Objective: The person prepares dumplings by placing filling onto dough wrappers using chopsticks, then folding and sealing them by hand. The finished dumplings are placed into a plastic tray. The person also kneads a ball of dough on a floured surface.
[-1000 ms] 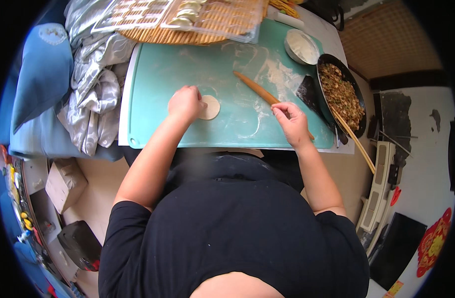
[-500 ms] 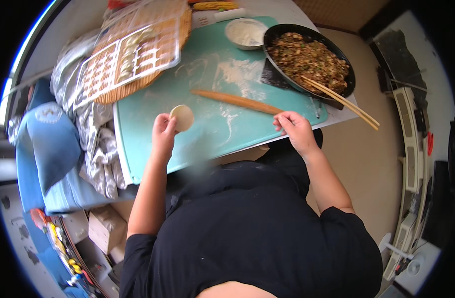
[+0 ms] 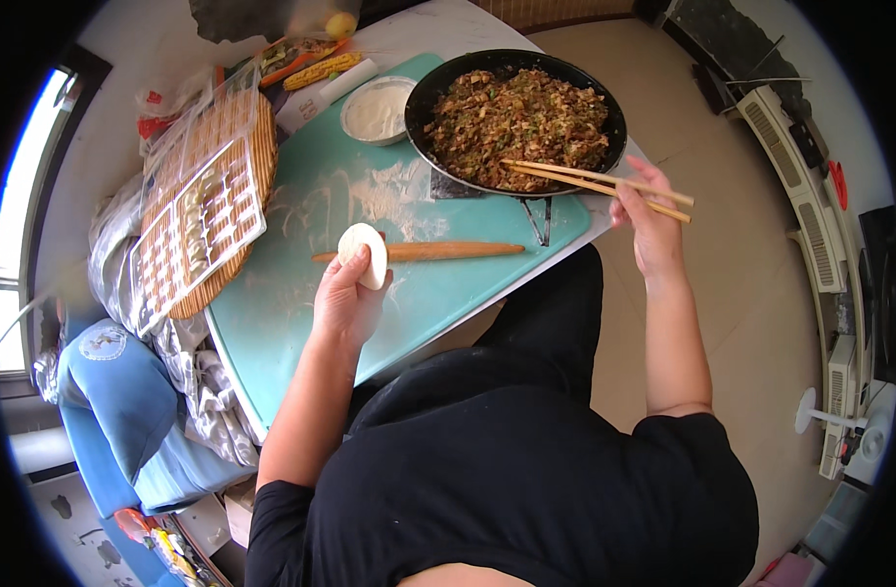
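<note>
In my left hand (image 3: 342,301) is a round, pale dough wrapper (image 3: 361,247), pinched between thumb and fingers above the green board (image 3: 301,338). It bends a little along one side. My right hand (image 3: 651,223) is at the wooden chopsticks (image 3: 590,181), its fingers loosely round their upper part. Their tips rest in the chopped brown-and-green filling (image 3: 521,122), which heaps up in a black pan (image 3: 416,115). Behind the left hand, a wooden rolling pin (image 3: 458,250) lies across the floury board.
A bowl of flour (image 3: 380,110) stands left of the pan. At the far left, a white plastic tray (image 3: 243,235) with a row of dumplings sits on a round woven mat (image 3: 264,147). Corn (image 3: 323,70) lies at the back; a blue seat (image 3: 125,391) stands left.
My right hand has gone from beside the rolling pin to the chopsticks and taken hold of them. The left hand still holds the wrapper, now turned differently. The view has shifted rightward.
</note>
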